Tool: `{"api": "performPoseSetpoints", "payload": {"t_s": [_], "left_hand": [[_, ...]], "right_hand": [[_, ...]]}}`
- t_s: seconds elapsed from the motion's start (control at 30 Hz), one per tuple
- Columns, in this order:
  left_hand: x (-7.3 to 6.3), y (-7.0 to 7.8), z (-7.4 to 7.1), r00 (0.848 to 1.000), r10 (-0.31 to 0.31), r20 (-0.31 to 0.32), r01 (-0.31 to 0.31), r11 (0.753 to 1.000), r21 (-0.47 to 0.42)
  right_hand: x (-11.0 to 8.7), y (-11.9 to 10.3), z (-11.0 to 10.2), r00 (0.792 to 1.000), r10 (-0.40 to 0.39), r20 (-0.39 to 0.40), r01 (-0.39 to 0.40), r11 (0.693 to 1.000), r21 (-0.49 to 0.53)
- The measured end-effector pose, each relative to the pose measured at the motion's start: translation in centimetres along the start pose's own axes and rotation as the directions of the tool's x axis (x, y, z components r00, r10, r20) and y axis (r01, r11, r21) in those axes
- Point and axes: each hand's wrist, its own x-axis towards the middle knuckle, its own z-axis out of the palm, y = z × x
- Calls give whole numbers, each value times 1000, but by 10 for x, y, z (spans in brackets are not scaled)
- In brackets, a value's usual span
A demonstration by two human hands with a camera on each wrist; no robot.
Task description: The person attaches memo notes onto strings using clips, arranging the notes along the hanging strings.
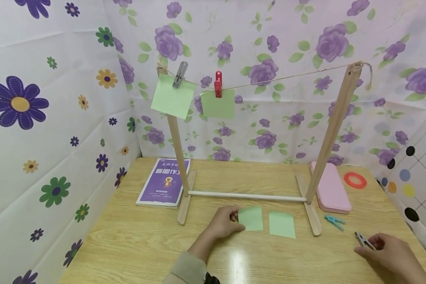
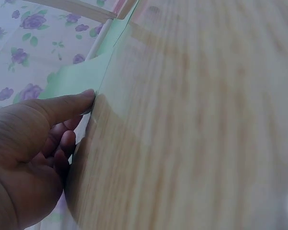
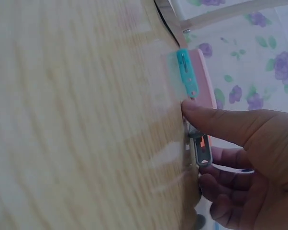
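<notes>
A light green paper square (image 1: 250, 219) lies on the table, and my left hand (image 1: 224, 223) has its left edge between thumb and fingers. In the left wrist view the thumb (image 2: 70, 106) reaches onto the paper's edge, close to the tabletop. A second green square (image 1: 282, 225) lies just to its right. At the right front, my right hand (image 1: 390, 250) holds a grey clothespin (image 1: 364, 240) by its near end. The right wrist view shows this clothespin (image 3: 203, 149) between thumb and fingers. Just beyond lies a turquoise clothespin (image 1: 335, 222).
A wooden stand (image 1: 331, 134) carries a sagging string (image 1: 280, 82). From it hang two green squares, one under a grey clothespin (image 1: 180, 74), one under a red clothespin (image 1: 218, 84). Around it are a purple book (image 1: 163, 183), a pink case (image 1: 331, 189) and a red ring (image 1: 355, 180).
</notes>
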Motion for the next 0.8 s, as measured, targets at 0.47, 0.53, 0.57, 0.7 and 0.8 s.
{"api": "performPoseSetpoints", "payload": {"t_s": [0.47, 0.53, 0.57, 0.7, 0.8], "left_hand": [[-2, -1, -3, 1000, 2, 6, -2, 1000, -20], [-2, 0, -5, 1000, -5, 6, 6, 999, -45], [-2, 1, -6, 1000, -14, 5, 14, 998, -67], [-3, 5, -8, 998, -60, -17, 57, 988, -145], [-3, 7, -8, 995, -96, -41, 85, 973, -217]], "right_hand": [[-8, -18, 4, 980, -1, -198, 16, 997, 74], [-9, -21, 7, 971, 2, -241, 23, 994, 102], [-10, -23, 9, 963, -4, -269, 36, 993, 113], [-12, -26, 12, 958, 44, -284, 26, 972, 235], [-12, -27, 14, 957, 122, -262, -16, 927, 374]]}}
